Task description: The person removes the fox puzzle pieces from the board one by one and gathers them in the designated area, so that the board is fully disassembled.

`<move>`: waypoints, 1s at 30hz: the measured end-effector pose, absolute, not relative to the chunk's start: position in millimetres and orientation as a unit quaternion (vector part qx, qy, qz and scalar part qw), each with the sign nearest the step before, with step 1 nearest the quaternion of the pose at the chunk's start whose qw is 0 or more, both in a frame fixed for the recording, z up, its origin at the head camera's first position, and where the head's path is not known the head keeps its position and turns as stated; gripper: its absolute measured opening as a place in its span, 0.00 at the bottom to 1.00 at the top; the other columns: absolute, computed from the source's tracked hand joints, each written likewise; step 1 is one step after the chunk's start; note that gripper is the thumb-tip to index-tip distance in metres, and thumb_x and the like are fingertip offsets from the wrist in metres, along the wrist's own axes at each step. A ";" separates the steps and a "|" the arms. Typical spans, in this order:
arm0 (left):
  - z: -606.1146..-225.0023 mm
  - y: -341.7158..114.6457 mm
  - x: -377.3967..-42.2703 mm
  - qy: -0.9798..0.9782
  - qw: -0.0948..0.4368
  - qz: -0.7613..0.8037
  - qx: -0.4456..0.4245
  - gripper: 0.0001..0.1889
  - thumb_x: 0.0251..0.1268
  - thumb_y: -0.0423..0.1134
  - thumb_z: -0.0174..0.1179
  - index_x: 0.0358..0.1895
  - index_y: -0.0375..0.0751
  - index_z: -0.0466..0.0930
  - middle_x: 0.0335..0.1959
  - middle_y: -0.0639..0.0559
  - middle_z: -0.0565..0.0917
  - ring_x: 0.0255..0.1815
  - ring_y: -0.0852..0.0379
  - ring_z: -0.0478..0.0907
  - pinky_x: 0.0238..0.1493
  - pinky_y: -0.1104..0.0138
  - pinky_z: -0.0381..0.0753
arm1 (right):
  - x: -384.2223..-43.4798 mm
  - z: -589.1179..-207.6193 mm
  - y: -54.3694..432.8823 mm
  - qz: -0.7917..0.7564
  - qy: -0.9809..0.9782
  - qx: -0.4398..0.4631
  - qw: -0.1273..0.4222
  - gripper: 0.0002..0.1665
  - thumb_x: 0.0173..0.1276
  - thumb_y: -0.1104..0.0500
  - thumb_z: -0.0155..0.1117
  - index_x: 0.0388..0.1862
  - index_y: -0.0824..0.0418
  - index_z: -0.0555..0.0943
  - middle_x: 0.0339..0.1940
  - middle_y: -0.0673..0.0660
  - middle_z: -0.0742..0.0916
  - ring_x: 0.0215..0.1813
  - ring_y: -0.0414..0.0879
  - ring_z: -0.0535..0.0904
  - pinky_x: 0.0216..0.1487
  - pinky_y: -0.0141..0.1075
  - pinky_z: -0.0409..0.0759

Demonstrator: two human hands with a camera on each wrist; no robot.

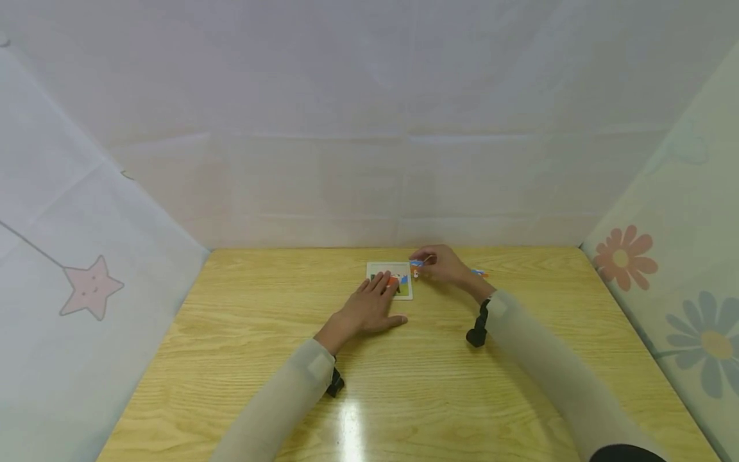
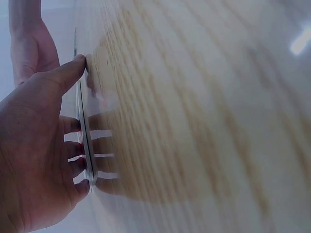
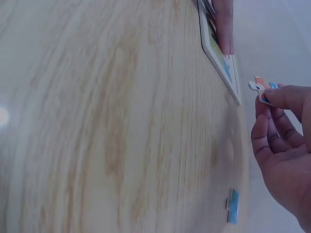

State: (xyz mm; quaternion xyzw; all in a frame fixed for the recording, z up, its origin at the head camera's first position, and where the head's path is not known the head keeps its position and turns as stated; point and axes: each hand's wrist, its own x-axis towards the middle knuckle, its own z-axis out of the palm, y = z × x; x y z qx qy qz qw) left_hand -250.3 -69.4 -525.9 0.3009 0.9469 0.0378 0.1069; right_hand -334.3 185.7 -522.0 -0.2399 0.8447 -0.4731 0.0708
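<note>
A shallow jigsaw puzzle board with a pale rim lies near the table's back edge, its picture showing red, blue and green patches. My left hand rests on it with outstretched fingers, hiding part of the picture; its thumb points right over the wood. Just right of the board, my right hand pinches a small jigsaw piece between thumb and index finger. That piece is orange, white and blue, and is held above the table. Another jigsaw piece, mostly blue, lies on the wood to the right of this hand.
A wood-grain table fills the lower head view. Pale cloth walls stand behind it and at both sides, with a star printed on the left and flowers on the right. Each wrist wears a black camera.
</note>
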 end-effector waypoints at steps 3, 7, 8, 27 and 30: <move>-526.4 -70.2 -250.1 0.947 0.106 0.041 0.301 0.50 0.78 0.74 0.45 0.88 0.44 0.46 0.89 0.40 0.45 0.89 0.43 0.42 0.86 0.46 0.50 | -333.0 -519.5 192.5 -0.472 0.845 -0.238 0.078 0.18 0.73 0.72 0.68 0.60 0.69 0.86 0.59 0.65 0.88 0.60 0.59 0.84 0.64 0.53 0.82; -526.3 -70.7 -249.9 0.946 0.106 0.049 0.302 0.49 0.77 0.73 0.46 0.88 0.44 0.47 0.88 0.40 0.45 0.89 0.43 0.43 0.85 0.46 0.50 | -331.4 -515.9 200.8 -0.472 0.846 -0.233 0.086 0.18 0.73 0.70 0.69 0.61 0.69 0.86 0.59 0.65 0.88 0.60 0.59 0.84 0.64 0.52 0.83; -526.3 -70.8 -249.8 0.946 0.105 0.050 0.302 0.49 0.77 0.73 0.46 0.88 0.44 0.48 0.88 0.39 0.46 0.89 0.43 0.43 0.85 0.46 0.51 | -330.6 -514.3 203.0 -0.473 0.846 -0.231 0.087 0.18 0.73 0.70 0.69 0.61 0.70 0.85 0.59 0.65 0.88 0.60 0.59 0.84 0.64 0.52 0.83; -529.2 -71.4 -251.6 0.945 0.100 0.036 0.309 0.49 0.78 0.73 0.45 0.88 0.45 0.46 0.89 0.40 0.44 0.89 0.43 0.42 0.85 0.46 0.50 | -319.7 -497.4 248.1 -0.470 0.853 -0.201 0.102 0.20 0.75 0.67 0.68 0.64 0.70 0.84 0.58 0.63 0.87 0.57 0.55 0.84 0.59 0.42 0.85; -529.2 -70.9 -251.8 0.945 0.099 0.038 0.309 0.49 0.78 0.73 0.45 0.88 0.45 0.46 0.89 0.39 0.44 0.89 0.43 0.42 0.86 0.46 0.49 | -319.2 -498.5 255.0 -0.473 0.852 -0.200 0.102 0.20 0.75 0.67 0.69 0.64 0.69 0.84 0.57 0.63 0.87 0.56 0.53 0.84 0.58 0.39 0.85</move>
